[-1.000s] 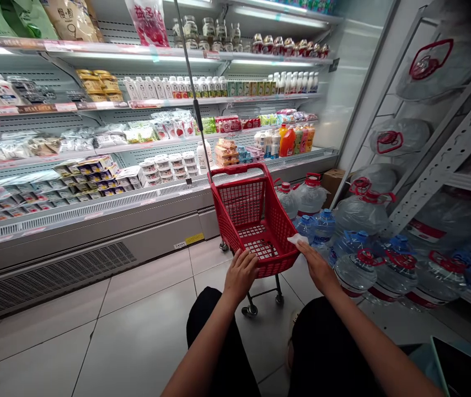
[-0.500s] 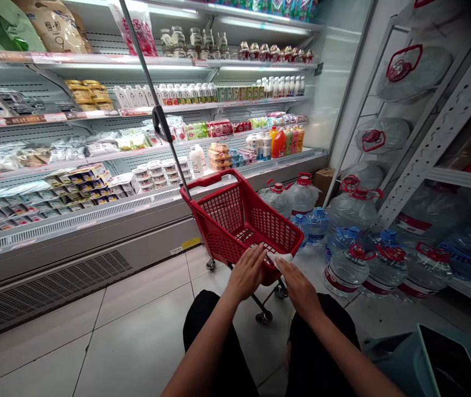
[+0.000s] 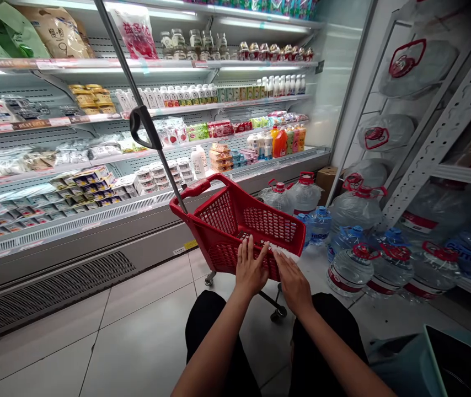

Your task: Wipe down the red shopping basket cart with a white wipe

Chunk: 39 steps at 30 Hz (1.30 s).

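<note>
A red plastic shopping cart with perforated sides stands on wheels in front of my knees. A slanted grey pole with a black handle rises from its far left corner. My left hand is against the cart's near side, fingers spread and holding nothing. Beside it, my right hand is at the near right rim, fingers together and stretched over a white cloth. Part of the cloth shows beyond those fingertips; the rest is hidden beneath the hand.
A chilled display with several shelves of dairy goods and drinks runs along the left and back. Big water bottles stand on the floor at right, near a white rack. A teal bin sits at lower right.
My left hand's fingers have spread apart, and the hand sits lower. The cart has turned and shifted slightly, its pole leaning further left. The white cloth now reaches further right past my right fingers.
</note>
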Each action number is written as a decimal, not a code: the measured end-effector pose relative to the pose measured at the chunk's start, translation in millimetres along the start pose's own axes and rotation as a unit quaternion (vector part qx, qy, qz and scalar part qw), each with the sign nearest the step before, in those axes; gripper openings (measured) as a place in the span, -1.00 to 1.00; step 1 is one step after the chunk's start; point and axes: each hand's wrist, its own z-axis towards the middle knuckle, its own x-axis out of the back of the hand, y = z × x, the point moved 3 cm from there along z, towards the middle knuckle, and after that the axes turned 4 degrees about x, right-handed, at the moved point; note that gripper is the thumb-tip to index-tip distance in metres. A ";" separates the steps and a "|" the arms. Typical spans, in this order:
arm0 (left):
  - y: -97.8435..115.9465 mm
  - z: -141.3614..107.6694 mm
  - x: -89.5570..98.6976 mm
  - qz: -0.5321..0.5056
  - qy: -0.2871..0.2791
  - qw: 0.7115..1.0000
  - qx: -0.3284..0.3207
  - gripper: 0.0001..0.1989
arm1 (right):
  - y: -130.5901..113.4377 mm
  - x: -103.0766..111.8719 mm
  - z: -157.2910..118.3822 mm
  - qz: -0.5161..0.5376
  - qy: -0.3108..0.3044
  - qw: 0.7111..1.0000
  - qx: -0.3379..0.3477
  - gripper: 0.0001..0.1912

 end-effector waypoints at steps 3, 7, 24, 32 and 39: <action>-12.7 2.7 10.4 -0.005 -0.025 0.999 -0.035 0.03 | 18.8 6.7 -5.6 -0.011 0.004 1.000 0.013 -0.18; -41.9 5.3 28.2 0.032 0.006 0.999 -0.005 -0.05 | 71.8 17.0 -24.7 -0.025 0.020 0.999 -0.030 -0.18; -72.5 13.9 79.9 0.078 0.013 0.997 0.002 -0.25 | 58.8 -8.2 27.6 0.001 0.012 1.000 0.006 -0.19; -60.4 23.2 101.1 0.088 0.021 0.994 0.063 -0.51 | 52.4 -10.3 44.9 0.000 0.022 0.998 -0.051 -0.29; -47.4 27.8 117.0 0.086 0.004 0.996 0.027 -0.44 | -56.4 -23.3 95.6 0.139 0.015 0.988 0.070 -0.18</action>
